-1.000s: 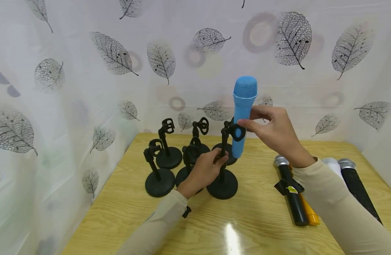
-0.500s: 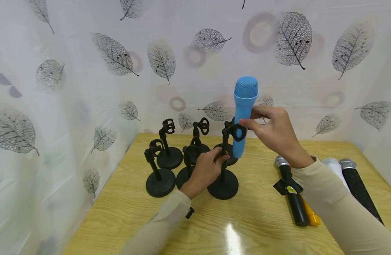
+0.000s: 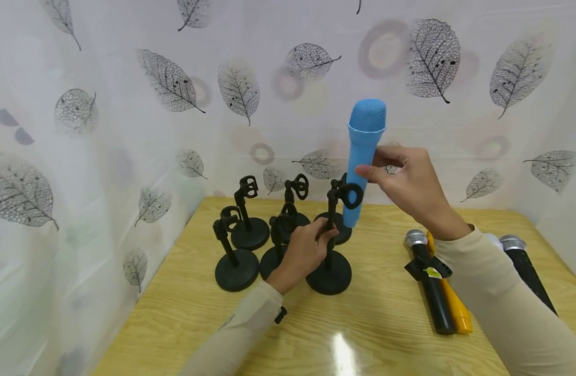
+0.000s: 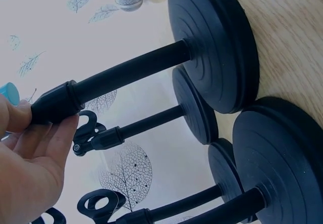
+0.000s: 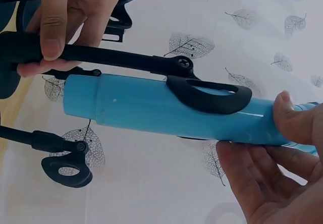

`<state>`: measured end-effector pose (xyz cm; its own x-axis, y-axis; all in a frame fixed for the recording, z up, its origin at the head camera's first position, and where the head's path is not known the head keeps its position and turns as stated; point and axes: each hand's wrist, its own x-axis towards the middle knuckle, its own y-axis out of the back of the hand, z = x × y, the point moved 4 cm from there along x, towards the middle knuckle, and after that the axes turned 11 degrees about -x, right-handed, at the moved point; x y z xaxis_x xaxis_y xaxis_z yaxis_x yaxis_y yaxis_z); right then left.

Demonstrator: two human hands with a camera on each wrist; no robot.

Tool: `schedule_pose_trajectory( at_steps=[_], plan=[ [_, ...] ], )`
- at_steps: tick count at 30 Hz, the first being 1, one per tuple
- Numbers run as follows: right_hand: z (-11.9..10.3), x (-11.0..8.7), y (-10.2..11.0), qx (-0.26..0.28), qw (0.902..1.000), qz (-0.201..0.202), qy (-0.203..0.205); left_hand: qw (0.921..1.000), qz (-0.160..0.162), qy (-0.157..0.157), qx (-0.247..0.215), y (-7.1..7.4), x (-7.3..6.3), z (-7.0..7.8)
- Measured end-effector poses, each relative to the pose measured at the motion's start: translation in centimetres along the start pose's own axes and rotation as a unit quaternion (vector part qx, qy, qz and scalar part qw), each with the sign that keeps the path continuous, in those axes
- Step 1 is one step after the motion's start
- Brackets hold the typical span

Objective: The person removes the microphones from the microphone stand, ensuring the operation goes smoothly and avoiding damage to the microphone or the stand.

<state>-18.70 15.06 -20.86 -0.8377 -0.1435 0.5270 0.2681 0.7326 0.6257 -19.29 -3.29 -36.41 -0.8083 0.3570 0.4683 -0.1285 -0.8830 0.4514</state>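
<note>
In the head view my right hand (image 3: 412, 183) pinches a blue microphone (image 3: 365, 149) between thumb and fingers. The microphone stands nearly upright, tilted a little, head on top. Its lower body runs through the clip (image 5: 217, 98) of a black microphone stand (image 3: 330, 277), as the right wrist view shows. My left hand (image 3: 304, 253) grips this stand's pole near the top, thumb and fingers around the black collar (image 4: 55, 103) in the left wrist view. The stand's round base (image 4: 212, 47) is on the table.
Several other black stands with round bases (image 3: 238, 271) cluster left of and behind the gripped one. To the right lie a black microphone (image 3: 438, 303) with a clip on it, an orange one (image 3: 457, 308), a white one (image 3: 493, 239) and another black one (image 3: 527, 271). A leaf-print curtain (image 3: 250, 31) backs the table.
My right hand and the blue microphone have risen slightly and shifted a little right, the microphone sliding upward in the clip. My left hand stays on the pole.
</note>
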Motion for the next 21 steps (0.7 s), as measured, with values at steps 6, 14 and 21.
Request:
schedule_pose_trajectory(
  at_steps=[6, 14, 21],
  plan=[
    [0.6, -0.4, -0.5, -0.005, 0.9990, -0.038, -0.022, 0.9999, 0.000, 0.008, -0.010, 0.0, -0.1, 0.0],
    [1.3, -1.0, -1.4, -0.003, 0.9997, -0.025, 0.003, 0.9999, -0.005, 0.008, -0.007, 0.0, -0.1, -0.2],
    [0.8, -0.7, -1.3, -0.024, 0.9996, -0.006, 0.012, 0.9999, -0.002, -0.002, -0.010, 0.1, -0.1, -0.1]
  ],
)
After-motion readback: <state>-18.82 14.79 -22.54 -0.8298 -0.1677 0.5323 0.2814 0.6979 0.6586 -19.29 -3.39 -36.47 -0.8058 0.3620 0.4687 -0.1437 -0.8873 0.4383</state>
